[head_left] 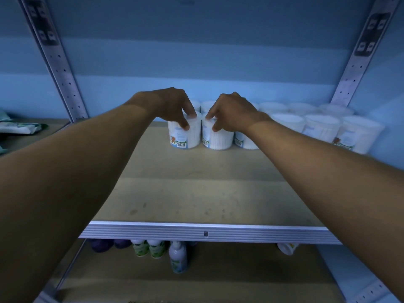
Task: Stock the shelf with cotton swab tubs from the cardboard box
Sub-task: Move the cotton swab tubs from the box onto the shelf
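At frame centre, one cotton swab tub (pixel 185 134) is gripped from above by the left hand (pixel 172 103). A neighbouring tub (pixel 216 136) is gripped by the right hand (pixel 234 112). Both stand on the shelf (pixel 196 193).

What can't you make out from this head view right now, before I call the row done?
- Cardboard box: not in the head view, so remaining stock is unknown.
- Back row tubs: the hands and the front row hide how many there are.
- Tub under the left hand and tub under the right hand: lids covered by fingers.
- Label text: too small and dim to read.
- Lower shelf bottles: tops hidden by the shelf edge.
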`<state>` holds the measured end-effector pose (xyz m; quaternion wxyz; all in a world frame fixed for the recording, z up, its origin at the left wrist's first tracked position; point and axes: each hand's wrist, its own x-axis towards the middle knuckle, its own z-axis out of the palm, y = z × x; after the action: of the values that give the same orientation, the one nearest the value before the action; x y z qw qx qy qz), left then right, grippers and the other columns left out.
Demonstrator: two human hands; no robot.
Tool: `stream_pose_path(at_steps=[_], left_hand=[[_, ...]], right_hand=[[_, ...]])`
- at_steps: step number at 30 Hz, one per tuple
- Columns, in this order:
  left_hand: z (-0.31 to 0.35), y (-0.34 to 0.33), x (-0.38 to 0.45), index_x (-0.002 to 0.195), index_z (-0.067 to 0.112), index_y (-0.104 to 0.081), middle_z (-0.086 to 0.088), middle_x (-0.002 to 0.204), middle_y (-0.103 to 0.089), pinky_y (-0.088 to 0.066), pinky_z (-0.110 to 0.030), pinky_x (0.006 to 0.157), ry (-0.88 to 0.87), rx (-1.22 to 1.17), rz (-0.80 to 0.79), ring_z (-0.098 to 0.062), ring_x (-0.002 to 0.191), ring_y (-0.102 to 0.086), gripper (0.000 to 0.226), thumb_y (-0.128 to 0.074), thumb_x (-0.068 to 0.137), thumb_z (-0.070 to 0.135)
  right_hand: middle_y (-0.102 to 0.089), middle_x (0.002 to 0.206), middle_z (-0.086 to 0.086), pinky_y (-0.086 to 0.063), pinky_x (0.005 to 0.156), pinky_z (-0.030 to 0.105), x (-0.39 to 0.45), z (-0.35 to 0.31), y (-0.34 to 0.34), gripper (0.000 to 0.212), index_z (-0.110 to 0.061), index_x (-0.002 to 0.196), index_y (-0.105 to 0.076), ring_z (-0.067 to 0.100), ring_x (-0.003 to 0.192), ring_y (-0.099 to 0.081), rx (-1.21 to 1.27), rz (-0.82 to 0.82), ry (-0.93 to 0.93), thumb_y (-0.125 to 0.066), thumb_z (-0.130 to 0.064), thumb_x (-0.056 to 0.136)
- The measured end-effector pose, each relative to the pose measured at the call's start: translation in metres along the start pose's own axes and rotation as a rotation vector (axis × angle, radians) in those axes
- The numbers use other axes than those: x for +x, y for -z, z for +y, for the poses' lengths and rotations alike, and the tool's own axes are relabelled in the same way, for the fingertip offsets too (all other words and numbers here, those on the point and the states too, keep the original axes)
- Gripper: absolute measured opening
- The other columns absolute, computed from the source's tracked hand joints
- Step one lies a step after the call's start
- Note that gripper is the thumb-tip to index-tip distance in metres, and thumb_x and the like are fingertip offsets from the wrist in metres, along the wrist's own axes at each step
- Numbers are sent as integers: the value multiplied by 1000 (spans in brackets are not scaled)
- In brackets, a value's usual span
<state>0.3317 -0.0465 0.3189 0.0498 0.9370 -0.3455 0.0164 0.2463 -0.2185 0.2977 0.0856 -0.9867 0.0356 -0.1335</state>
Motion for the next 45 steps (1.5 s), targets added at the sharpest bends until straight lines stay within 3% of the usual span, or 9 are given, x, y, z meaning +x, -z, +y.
stream_pose_path(at_steps=[13, 20, 27, 30, 33, 37, 45], left_hand=[[0, -1, 3, 120, 36, -70, 1, 127, -61, -45, -33, 94, 6, 9, -12, -23, 111, -57, 44, -81, 78, 38], [1, 0, -1, 124, 33, -69, -2, 128, -60, -45, -41, 102, 11, -2, -25, -23, 116, -58, 45, -80, 80, 33], [2, -23, -14, 143, 28, -49, -1, 151, -44, -30, -37, 113, -12, -28, 18, -24, 138, -40, 57, -62, 91, 48], [5, -29, -20, 148, 23, -44, -3, 154, -41, -28, -39, 116, -45, -21, 70, -25, 141, -36, 61, -61, 93, 45], [22, -25, -20, 136, 18, -53, -6, 141, -53, -38, -42, 107, -140, -52, 166, -29, 130, -48, 48, -59, 94, 41], [62, -19, -16, 140, 26, -49, 1, 142, -51, -38, -38, 108, -179, -73, 216, -22, 129, -48, 56, -63, 91, 47], [154, -23, 9, 139, 25, -52, 0, 136, -52, -38, -32, 103, -292, -109, 149, -21, 125, -49, 56, -66, 89, 47]], right_hand=[[-66, 124, 4, -45, 84, 29, 2, 1, 1, 46, -28, 119, -73, 24, 117, -58, 25, -4, -15, -86, -18, 76], [-65, 125, 3, -48, 92, 33, -1, 4, 1, 46, -28, 123, -71, 23, 119, -57, 63, -2, 5, -84, -20, 79], [-52, 130, 6, -34, 89, 24, -33, 29, 2, 63, -26, 139, -55, 20, 124, -47, 260, -8, 103, -77, -11, 82], [-46, 126, 3, -38, 94, 28, -49, 49, 9, 60, -28, 140, -52, 19, 120, -46, 273, 17, 109, -66, -5, 87], [-46, 125, 1, -36, 91, 27, -64, 74, 26, 56, -30, 137, -53, 14, 112, -43, 242, 31, 76, -59, -4, 88], [-44, 124, -1, -37, 92, 28, -82, 111, 48, 60, -31, 138, -52, 18, 119, -44, 155, -4, -16, -60, -4, 84], [-44, 137, 8, -39, 97, 31, -115, 183, 76, 65, -29, 142, -47, 26, 128, -45, 53, -42, -193, -70, -13, 84]])
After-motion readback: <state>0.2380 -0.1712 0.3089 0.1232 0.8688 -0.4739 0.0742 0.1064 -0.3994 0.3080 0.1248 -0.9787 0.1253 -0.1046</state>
